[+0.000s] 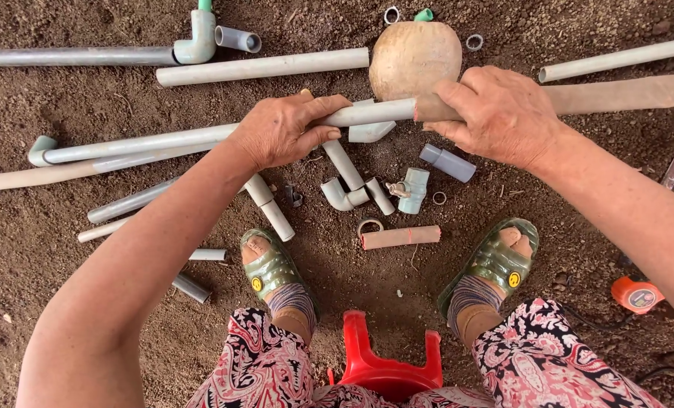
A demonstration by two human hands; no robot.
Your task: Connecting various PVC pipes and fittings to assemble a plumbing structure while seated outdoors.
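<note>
Both hands grip one long line of pipe held level above the dirt floor [65,302]. Left hand [284,128] is wrapped shut around the grey pipe [148,142], fingers curled over its top. Right hand [499,113] is closed on the brownish pipe [624,94], right where its end meets the grey one.

Nearest the person, a red plastic stool [382,363] stands between two green sandals [272,266]. Just beyond lie a short brown tube [401,236], a grey elbow fitting [340,196] and a pale valve [412,189]. An orange tape measure [636,295] sits off to the right. Behind the held pipe rests a round tan ball [414,57], touching it; farther off lie more grey pipes [261,66].
</note>
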